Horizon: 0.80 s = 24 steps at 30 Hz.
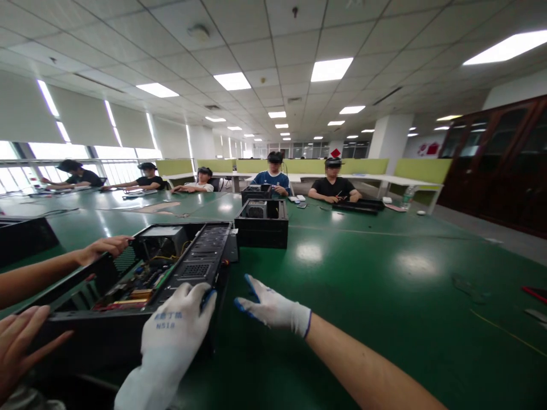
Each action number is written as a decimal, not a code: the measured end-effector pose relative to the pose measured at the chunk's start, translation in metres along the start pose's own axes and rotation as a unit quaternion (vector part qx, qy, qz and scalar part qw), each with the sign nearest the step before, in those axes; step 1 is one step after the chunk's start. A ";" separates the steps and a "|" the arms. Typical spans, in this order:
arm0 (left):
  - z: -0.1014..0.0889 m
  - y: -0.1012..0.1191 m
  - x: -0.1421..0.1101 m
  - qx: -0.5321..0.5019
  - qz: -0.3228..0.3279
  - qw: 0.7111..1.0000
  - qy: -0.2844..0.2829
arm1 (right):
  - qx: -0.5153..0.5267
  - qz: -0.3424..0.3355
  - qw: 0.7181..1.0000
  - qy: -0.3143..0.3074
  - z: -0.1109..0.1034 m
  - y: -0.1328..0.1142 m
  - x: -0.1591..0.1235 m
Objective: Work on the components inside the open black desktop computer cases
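Gloved hands: apart; left hand [173, 327] gripping the case corner, likely to steady it; right hand [271, 307] spread, empty.
Green table [363, 279]: beneath.
Open computer case [106, 336]: ten o'clock.
Co-worker's bare hands [105, 247] [21, 341]: nine o'clock, perhaps bracing it.

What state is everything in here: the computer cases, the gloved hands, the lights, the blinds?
Near case: open on top, parts inside
Middle case: open on top
Left glove: on the near case, fingers bent
Right glove: fingers spread, holding nothing
Ceiling lights: on
Blinds: partly lowered
Bottle: upright
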State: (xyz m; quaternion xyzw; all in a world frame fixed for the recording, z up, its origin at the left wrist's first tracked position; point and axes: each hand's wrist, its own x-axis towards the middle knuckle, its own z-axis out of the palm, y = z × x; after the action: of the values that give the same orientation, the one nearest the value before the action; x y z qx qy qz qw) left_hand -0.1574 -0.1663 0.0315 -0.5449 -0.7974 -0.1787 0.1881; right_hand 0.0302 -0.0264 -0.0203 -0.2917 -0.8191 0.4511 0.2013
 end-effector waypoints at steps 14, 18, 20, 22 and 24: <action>0.117 0.097 0.007 -0.182 0.068 0.967 -0.164 | -0.158 0.124 0.978 0.054 -0.074 0.048 -0.046; 0.130 0.116 0.001 -0.187 0.091 0.956 -0.209 | -0.211 0.118 0.966 0.094 -0.097 0.041 -0.029; 0.123 0.112 0.004 -0.183 0.098 0.953 -0.219 | -0.232 0.112 0.960 0.115 -0.110 0.037 -0.015; 0.107 0.088 0.009 -0.177 0.099 0.954 -0.219 | -0.259 0.103 0.952 0.130 -0.122 0.035 0.004; 0.085 0.041 0.018 -0.169 0.090 0.959 -0.210 | -0.293 0.094 0.941 0.137 -0.136 0.033 0.028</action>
State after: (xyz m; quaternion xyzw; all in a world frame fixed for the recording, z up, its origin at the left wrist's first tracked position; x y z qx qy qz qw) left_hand -0.1344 -0.0959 -0.0298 -0.6632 -0.7251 -0.1745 -0.0631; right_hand 0.0996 0.0901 0.0226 -0.4729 -0.8483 0.1631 0.1738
